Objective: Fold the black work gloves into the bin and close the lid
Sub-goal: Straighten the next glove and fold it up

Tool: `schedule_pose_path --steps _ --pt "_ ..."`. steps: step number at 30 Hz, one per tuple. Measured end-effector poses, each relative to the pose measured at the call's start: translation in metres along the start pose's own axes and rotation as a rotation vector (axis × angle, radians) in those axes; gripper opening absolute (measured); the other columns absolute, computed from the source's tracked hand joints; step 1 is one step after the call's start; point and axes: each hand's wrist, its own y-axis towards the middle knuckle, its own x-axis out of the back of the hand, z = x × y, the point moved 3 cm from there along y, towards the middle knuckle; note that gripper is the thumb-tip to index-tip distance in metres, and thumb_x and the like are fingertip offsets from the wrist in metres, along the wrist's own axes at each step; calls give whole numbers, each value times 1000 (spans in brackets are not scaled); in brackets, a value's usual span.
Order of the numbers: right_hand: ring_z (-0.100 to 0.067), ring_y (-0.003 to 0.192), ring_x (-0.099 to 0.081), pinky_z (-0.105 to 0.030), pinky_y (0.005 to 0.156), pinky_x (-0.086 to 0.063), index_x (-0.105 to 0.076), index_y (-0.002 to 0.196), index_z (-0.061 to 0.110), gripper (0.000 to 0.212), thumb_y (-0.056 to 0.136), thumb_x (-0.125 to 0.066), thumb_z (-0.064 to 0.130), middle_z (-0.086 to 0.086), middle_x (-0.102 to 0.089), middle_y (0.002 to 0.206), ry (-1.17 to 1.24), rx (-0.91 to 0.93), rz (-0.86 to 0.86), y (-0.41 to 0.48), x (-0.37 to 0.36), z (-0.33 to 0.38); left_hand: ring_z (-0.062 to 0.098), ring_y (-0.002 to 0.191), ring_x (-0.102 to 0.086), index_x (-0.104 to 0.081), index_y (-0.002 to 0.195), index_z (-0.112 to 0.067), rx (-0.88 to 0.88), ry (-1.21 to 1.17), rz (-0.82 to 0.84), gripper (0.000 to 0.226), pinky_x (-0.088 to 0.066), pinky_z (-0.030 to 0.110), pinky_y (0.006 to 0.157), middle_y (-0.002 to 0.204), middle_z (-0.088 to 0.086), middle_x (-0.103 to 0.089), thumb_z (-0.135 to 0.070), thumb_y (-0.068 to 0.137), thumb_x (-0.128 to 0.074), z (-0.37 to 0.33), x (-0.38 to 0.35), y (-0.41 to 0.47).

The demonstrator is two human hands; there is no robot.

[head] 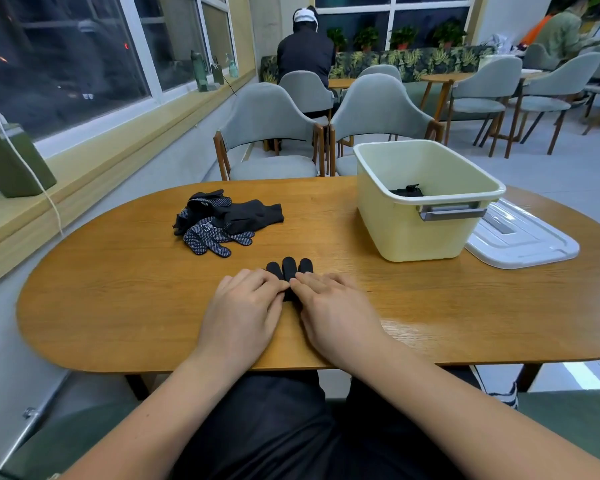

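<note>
A black work glove [289,267] lies flat on the wooden table [118,292] in front of me, with only its fingertips showing past my hands. My left hand [245,313] and my right hand [329,308] press down on it side by side, fingers straight. A heap of black gloves [222,220] with white dotted palms lies further back on the left. The cream bin [426,199] stands open at the right with a folded black glove [407,191] inside. Its white lid [523,237] lies flat on the table beside the bin, to its right.
Two grey chairs [271,133] stand at the table's far side. A person [305,53] sits with their back to me beyond them. A window ledge with a green box [14,161] and a white cable runs along the left.
</note>
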Motion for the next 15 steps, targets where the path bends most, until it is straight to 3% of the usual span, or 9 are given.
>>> schedule_pose_path --steps 6,10,15 --pt "-24 122 -74 -40 102 -57 -75 129 7 56 96 -37 30 -11 -77 129 -15 -4 27 6 -6 1 22 128 -66 -75 134 -12 11 143 71 41 -54 41 98 137 2 -73 -23 94 -77 -17 -5 -20" --pt "-26 128 -70 -45 108 -54 -70 137 6 59 100 -33 33 -14 -73 136 -8 2 14 13 -12 -3 22 134 -65 -71 140 -12 30 209 130 48 -55 42 100 144 4 -69 -25 94 -78 -13 -8 -17" --pt "-25 160 -35 -43 132 -20 -38 165 8 57 115 -35 35 -13 -38 171 68 -13 75 25 -13 -7 22 130 -68 -73 138 -13 55 217 180 49 -57 42 98 141 4 -71 -26 91 -81 -6 -11 -4"
